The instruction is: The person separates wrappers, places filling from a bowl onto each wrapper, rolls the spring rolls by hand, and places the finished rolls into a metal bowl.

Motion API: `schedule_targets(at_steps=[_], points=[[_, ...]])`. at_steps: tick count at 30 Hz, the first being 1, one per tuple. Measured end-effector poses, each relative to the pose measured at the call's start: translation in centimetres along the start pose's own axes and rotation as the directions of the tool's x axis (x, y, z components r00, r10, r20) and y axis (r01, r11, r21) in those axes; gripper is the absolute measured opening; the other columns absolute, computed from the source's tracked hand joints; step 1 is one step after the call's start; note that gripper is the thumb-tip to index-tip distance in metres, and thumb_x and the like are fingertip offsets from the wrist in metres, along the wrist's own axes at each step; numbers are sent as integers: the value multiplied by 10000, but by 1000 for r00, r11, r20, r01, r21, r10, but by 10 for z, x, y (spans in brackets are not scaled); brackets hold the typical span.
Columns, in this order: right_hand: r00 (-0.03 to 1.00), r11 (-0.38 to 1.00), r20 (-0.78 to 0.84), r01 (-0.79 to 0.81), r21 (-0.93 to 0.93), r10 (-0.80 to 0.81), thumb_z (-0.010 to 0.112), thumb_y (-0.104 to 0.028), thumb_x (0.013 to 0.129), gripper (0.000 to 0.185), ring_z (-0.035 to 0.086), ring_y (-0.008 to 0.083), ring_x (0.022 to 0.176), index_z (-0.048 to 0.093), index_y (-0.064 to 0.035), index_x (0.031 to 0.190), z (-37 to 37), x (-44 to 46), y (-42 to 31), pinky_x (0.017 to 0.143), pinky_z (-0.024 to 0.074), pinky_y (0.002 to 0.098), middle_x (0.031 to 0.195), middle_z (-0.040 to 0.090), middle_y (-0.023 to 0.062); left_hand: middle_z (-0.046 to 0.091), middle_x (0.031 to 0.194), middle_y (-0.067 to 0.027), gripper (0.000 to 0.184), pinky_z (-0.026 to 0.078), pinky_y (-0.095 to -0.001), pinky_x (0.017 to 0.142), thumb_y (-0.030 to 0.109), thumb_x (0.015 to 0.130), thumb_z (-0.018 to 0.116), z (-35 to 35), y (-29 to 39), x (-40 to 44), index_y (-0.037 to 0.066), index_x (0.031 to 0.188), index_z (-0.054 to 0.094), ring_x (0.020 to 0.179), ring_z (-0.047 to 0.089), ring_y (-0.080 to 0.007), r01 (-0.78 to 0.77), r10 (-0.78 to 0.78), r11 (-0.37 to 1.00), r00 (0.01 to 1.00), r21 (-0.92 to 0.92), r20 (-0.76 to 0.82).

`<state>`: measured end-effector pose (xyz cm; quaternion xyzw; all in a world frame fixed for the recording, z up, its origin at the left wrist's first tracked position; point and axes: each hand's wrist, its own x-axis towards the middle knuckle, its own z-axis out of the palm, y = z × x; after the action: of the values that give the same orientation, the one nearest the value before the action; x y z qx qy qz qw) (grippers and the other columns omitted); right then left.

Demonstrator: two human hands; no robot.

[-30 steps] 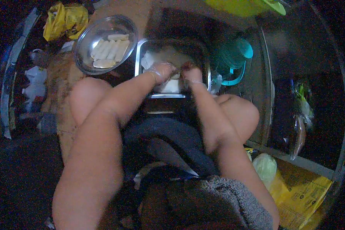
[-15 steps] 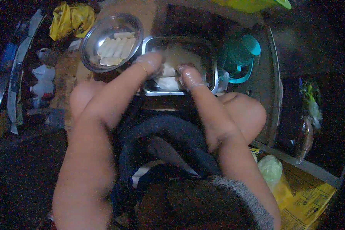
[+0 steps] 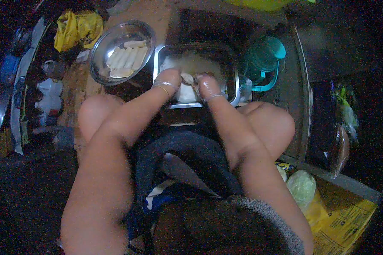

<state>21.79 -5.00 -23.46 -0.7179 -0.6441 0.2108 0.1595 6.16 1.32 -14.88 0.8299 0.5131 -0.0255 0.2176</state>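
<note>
My left hand [image 3: 170, 78] and my right hand [image 3: 207, 86], both in clear plastic gloves, meet over the near part of a metal tray [image 3: 187, 105]. Between them is a pale spring roll [image 3: 187, 78], gripped from its two sides by curled fingers. Most fingertips are hidden behind the hands. Just below lies a white wrapper sheet [image 3: 186, 94] in the tray. A pale, blurred mass [image 3: 198, 61] spreads over the tray's far part. To the left, a steel bowl [image 3: 98, 73] holds several finished-looking pale rolls [image 3: 125, 58] side by side.
A teal pitcher [image 3: 266, 55] stands right of the tray. Yellow plastic bags [image 3: 78, 29] lie at the upper left. Cabbage [image 3: 302, 187] rests on a yellow bag at the lower right, and bagged greens [image 3: 346, 106] lie farther right. My knees flank the tray.
My left hand has come down and closer to my right hand. The pale roll now shows between them. The whole view has shifted slightly.
</note>
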Motion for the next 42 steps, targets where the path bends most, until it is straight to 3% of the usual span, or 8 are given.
schedule_targets(at_steps=[8,11,20,23,27,30,33,42], points=[[993,990,-83,75,-116,-85,379,-255,910,309,615,360,870,630,-86,974,-10,1,-3,791,487,466,956,625,184,638,948,-189,256,473,-352,815,131,718,640,33,-19,25,56,962,629,895,614,-325,44,-101,849,992,-527,-81],[986,982,-105,112,-153,-129,415,-193,879,249,604,359,882,624,-83,957,-5,3,-2,789,481,460,961,621,175,639,920,-193,246,482,-361,784,120,732,607,42,-26,27,50,967,620,874,618,-322,-265,143,883,938,-388,-314],[990,987,-105,75,-143,-90,432,-124,845,229,582,339,932,625,-94,964,1,-3,-11,809,466,427,997,617,153,614,855,-216,158,472,-438,751,100,830,438,34,-6,13,29,873,573,851,592,-365,-452,486,865,863,220,-137],[995,989,-75,57,-133,-68,431,-130,847,237,572,343,953,617,-116,992,-1,-4,-6,819,463,432,1010,613,148,612,874,-219,179,474,-439,759,95,842,423,33,-12,21,20,913,570,858,591,-369,-551,539,835,817,-3,-206],[999,986,5,34,-166,-34,446,-125,835,247,565,340,966,606,-136,1022,-20,-2,-13,831,459,434,1008,609,144,611,976,-235,350,472,-424,815,306,847,521,17,-28,40,0,1002,591,928,588,-382,-96,6,957,950,-272,-312],[997,981,3,72,-182,-73,461,-127,825,244,566,335,965,605,-139,1021,-23,-1,-11,820,465,434,1005,606,141,599,1052,-238,557,460,-411,857,503,783,575,-17,-25,42,-11,992,629,990,576,-379,304,-285,947,945,-109,157],[998,983,-41,41,-180,-49,474,-140,820,230,569,331,961,609,-145,1007,-24,-1,-9,804,473,431,1006,605,134,600,1066,-233,643,451,-399,877,585,754,566,9,-34,48,-19,957,651,1021,571,-365,308,-248,944,899,-118,361],[997,965,-38,57,-257,-69,465,-156,822,197,578,333,925,608,-141,955,-28,-7,-22,801,472,420,986,607,126,600,1029,-242,309,445,-398,869,242,731,586,22,-33,41,-6,903,648,984,572,-382,236,-212,950,968,-204,131]])
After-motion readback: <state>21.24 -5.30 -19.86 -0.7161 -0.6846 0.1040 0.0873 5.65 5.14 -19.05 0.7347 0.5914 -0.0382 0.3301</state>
